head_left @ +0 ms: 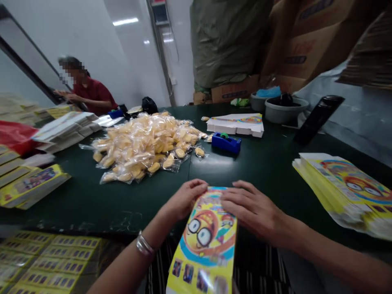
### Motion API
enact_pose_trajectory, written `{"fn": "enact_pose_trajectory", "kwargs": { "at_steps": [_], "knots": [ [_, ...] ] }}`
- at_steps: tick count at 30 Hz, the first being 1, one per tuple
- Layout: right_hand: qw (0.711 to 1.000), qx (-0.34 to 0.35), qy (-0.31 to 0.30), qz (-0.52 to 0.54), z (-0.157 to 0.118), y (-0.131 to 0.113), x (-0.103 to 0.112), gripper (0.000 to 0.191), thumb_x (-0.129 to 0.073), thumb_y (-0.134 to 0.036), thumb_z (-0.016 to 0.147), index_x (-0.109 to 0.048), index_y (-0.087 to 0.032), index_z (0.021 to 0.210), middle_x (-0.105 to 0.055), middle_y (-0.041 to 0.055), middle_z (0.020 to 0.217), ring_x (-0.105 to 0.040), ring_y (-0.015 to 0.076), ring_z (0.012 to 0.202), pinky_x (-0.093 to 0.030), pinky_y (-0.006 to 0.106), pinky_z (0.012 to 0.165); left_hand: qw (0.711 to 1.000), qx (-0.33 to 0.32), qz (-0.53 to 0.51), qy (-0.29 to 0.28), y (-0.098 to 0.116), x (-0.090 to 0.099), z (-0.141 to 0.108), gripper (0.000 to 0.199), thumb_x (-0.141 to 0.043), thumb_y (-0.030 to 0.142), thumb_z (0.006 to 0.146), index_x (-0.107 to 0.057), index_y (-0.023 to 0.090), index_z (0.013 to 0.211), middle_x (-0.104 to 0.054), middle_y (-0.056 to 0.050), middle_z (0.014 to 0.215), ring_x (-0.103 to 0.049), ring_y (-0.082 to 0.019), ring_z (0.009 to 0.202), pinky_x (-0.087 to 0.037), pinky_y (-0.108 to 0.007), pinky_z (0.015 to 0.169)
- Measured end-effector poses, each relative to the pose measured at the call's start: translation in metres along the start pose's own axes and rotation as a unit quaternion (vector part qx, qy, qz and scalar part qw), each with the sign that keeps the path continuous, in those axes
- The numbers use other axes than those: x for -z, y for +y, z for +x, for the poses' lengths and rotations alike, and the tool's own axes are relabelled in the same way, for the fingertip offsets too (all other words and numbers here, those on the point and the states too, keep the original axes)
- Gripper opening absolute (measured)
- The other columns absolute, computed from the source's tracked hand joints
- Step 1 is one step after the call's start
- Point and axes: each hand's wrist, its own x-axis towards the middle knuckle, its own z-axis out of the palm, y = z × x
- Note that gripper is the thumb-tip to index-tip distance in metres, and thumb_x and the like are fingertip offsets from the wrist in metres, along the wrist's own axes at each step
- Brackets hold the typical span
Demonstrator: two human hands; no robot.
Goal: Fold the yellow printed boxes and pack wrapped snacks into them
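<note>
A yellow printed cardboard box [205,241] with a cartoon face in round glasses sits at the table's near edge, its lower end past the edge. My left hand [186,199], with a silver bangle at the wrist, grips its upper left side. My right hand [251,208] lies across its upper right side, fingers pressing on it. Beyond my hands is a heap of small plastic-wrapped yellow sweets [147,147]. A stack of flat yellow printed cartons [346,188] lies to my right.
The dark green table [122,204] also bears a blue tape dispenser [226,143], white flat cartons [235,125] and a black phone [318,119]. Finished yellow boxes [30,185] lie left. A co-worker in a red top [94,94] works at the far left. Cardboard cartons stand behind.
</note>
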Motion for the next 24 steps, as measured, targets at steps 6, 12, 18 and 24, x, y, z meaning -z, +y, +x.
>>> {"fn": "enact_pose_trajectory", "kwargs": {
  "at_steps": [6,12,18,24],
  "knots": [
    [0.876,-0.366,-0.191,0.249,-0.008,0.083,0.015,0.042,-0.042,-0.047,0.098,-0.051,-0.022,0.131,-0.072,0.0062,0.096,-0.069,0.0204,0.068,-0.056,0.029,0.059,0.94,-0.076,0.275,0.185,-0.016,0.073,0.062,0.015,-0.06,0.026,0.081,-0.068,0.018,0.091,-0.071,-0.009,0.097,-0.063,-0.026,0.1,-0.048,-0.041,0.093],
    [0.877,-0.384,-0.279,0.069,-0.028,0.125,-0.014,0.061,-0.048,-0.061,0.089,-0.056,-0.021,0.135,-0.056,0.0169,0.133,-0.058,0.0374,0.115,-0.051,0.051,0.091,0.853,-0.089,0.475,0.196,-0.028,0.095,0.137,0.044,-0.064,0.031,0.083,-0.058,0.012,0.123,-0.053,-0.02,0.139,-0.035,-0.038,0.137,-0.026,-0.056,0.112],
    [0.901,-0.349,-0.251,-0.054,-0.072,0.081,-0.033,0.098,-0.079,-0.04,0.067,-0.032,-0.025,0.152,-0.038,0.0225,0.148,-0.04,0.0451,0.132,-0.044,0.063,0.097,0.812,-0.124,0.564,0.083,-0.062,0.057,0.07,0.047,-0.055,0.032,0.09,-0.05,0.015,0.134,-0.047,-0.019,0.147,-0.034,-0.036,0.139,-0.026,-0.057,0.11],
    [0.914,-0.316,-0.253,-0.02,-0.077,0.065,-0.022,0.095,-0.081,-0.03,0.063,-0.039,-0.021,0.147,-0.039,0.0222,0.146,-0.039,0.0424,0.133,-0.042,0.059,0.103,0.819,-0.233,0.525,-0.007,-0.06,0.039,0.028,0.03,-0.057,0.021,0.089,-0.065,0.023,0.118,-0.065,-0.011,0.126,-0.05,-0.032,0.123,-0.038,-0.052,0.1]
  ]
}}
